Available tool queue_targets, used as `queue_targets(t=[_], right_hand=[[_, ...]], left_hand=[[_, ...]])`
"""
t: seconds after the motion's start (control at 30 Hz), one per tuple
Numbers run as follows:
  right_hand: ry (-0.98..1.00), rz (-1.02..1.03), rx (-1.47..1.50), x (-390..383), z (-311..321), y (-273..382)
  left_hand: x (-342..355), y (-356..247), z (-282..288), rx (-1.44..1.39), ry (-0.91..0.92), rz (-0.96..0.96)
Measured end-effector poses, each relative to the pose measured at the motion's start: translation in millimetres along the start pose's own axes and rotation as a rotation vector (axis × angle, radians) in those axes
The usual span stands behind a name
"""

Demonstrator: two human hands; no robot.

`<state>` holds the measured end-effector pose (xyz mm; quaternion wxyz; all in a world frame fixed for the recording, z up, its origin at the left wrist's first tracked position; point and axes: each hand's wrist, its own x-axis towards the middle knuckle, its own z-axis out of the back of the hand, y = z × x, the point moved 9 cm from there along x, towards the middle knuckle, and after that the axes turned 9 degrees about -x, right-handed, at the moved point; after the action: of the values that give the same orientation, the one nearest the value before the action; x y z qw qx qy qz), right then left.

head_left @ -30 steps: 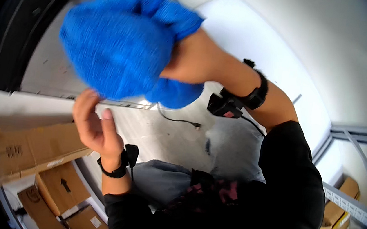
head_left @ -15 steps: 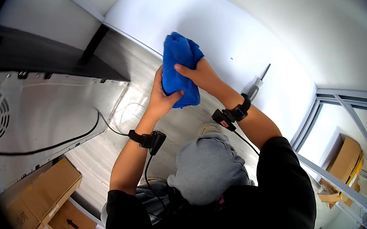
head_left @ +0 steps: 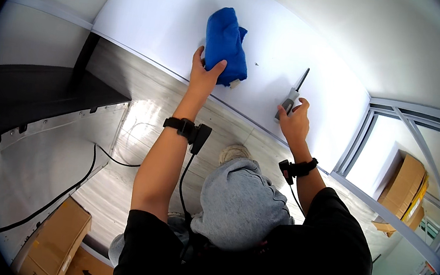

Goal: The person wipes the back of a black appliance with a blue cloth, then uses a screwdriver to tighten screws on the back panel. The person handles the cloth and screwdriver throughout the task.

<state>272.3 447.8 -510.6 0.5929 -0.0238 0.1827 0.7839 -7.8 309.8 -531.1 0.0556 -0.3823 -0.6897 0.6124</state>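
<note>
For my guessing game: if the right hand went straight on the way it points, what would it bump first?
The right hand would likely meet the grey tool first; they may even be touching.

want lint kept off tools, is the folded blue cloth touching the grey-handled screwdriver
Apart: the head view shows a strip of smooth white tabletop between the folded blue cloth and the grey-handled screwdriver.

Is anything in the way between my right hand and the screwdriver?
Nothing visible: your right hand and the screwdriver overlap in this view. The blue cloth, in your left hand, is off to the left.
</note>
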Motion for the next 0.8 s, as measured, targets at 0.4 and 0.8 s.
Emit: queue_targets(t=[0.4, 0.8], right_hand=[[-0.132, 0.196, 0.291, 24.1, -3.0, -8.8], [0.164, 0.993, 0.955, -113.9, 185.8, 293.4]], left_hand=[[-31.6, 29.9, 56.7, 0.138, 0.050, -0.036], [-185.5, -150.5, 175.8, 0.444, -0.059, -0.295]])
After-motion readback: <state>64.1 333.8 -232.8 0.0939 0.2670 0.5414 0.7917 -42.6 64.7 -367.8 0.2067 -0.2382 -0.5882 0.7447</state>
